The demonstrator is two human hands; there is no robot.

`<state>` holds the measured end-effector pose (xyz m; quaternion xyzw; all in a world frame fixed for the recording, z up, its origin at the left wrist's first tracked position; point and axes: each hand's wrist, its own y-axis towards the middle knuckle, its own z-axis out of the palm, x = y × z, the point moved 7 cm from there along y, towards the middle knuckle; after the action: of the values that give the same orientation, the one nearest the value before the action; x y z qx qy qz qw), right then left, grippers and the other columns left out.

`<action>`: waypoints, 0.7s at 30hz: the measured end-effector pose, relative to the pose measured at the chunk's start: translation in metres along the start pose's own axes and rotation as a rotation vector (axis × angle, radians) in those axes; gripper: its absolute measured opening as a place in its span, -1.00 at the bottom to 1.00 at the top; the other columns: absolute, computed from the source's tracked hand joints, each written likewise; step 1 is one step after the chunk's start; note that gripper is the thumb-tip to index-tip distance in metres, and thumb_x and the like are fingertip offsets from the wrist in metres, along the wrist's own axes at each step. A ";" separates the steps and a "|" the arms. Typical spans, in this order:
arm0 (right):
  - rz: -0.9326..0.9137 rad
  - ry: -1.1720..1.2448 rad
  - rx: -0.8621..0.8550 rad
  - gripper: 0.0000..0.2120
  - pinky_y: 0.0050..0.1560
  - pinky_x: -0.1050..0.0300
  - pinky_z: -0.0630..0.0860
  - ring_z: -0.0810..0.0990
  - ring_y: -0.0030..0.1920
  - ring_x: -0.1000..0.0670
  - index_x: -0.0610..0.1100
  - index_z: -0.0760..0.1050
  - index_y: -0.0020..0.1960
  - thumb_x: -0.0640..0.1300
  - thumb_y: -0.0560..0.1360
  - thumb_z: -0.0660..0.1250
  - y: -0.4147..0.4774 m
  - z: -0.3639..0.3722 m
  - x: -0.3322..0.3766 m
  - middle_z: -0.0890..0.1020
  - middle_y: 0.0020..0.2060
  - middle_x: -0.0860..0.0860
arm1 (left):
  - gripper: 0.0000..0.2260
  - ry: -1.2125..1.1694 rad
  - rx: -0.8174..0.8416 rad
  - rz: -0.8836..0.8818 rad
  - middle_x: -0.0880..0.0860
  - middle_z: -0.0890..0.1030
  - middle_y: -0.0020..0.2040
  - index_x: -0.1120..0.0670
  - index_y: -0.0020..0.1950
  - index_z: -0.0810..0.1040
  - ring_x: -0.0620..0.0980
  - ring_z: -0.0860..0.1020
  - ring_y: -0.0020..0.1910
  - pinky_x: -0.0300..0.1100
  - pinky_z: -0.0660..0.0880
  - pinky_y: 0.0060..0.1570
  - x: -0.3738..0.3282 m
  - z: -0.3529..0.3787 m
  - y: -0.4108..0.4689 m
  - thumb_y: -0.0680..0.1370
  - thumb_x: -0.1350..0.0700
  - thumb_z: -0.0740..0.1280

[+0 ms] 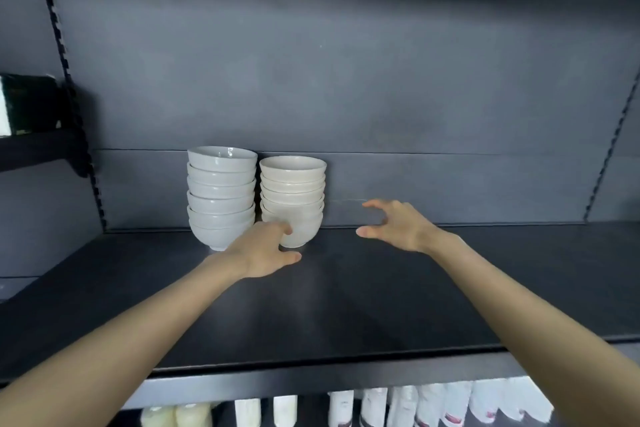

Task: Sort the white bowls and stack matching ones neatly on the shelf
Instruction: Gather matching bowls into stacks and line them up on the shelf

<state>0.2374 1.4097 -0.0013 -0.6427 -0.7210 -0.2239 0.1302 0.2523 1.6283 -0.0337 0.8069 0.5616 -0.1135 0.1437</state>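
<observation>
Two bowl stacks stand upright at the far side of the shelf (381, 288), left of centre: grey-white stack (221, 198) on the left, cream stack (292, 191) just beside it on the right. Your left hand (265, 250) is nearer, spread, fingertips touching the cream stack's lowest bowl. Your right hand (394, 225), wide and empty, hangs right of that stack, apart. It needs to travel left.

A shop, by the look: dark display shelving (363, 305) on slotted uprights (61, 52), rows of packaged goods (433, 402) below

left hand (265, 251): bare | right hand (398, 227): bare | left forearm (138, 315), right forearm (519, 305): uncovered to frame edge
</observation>
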 end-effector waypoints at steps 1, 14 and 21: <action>0.026 -0.043 -0.002 -0.39 0.28 0.10 0.35 0.44 0.33 -0.11 -0.06 0.29 0.48 0.05 0.50 0.39 -0.011 -0.007 -0.004 0.46 0.36 -0.12 | -0.45 0.029 -0.003 0.035 0.07 0.42 0.40 0.09 0.46 0.30 0.05 0.40 0.36 -0.10 0.37 0.31 -0.012 -0.003 -0.004 0.54 -0.07 0.33; 0.210 -0.360 -0.332 -0.38 0.38 -0.07 0.31 0.26 0.46 -0.16 -0.02 0.23 0.51 0.01 0.52 0.36 -0.153 -0.167 -0.054 0.23 0.50 -0.09 | -0.44 0.184 -0.314 0.537 -0.01 0.38 0.39 0.00 0.48 0.27 0.04 0.31 0.36 -0.10 0.31 0.28 -0.219 -0.075 -0.054 0.54 -0.13 0.30; 0.269 -0.425 -0.493 -0.36 0.33 -0.12 0.37 0.31 0.41 -0.16 -0.03 0.25 0.50 0.03 0.49 0.39 -0.234 -0.246 -0.111 0.30 0.44 -0.06 | -0.39 0.210 -0.434 0.688 -0.02 0.34 0.40 -0.01 0.49 0.21 0.04 0.27 0.37 -0.06 0.25 0.31 -0.331 -0.062 -0.066 0.51 -0.16 0.31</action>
<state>-0.0026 1.1755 0.1227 -0.7763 -0.5651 -0.2333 -0.1538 0.0782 1.3833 0.1309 0.9056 0.2820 0.1449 0.2818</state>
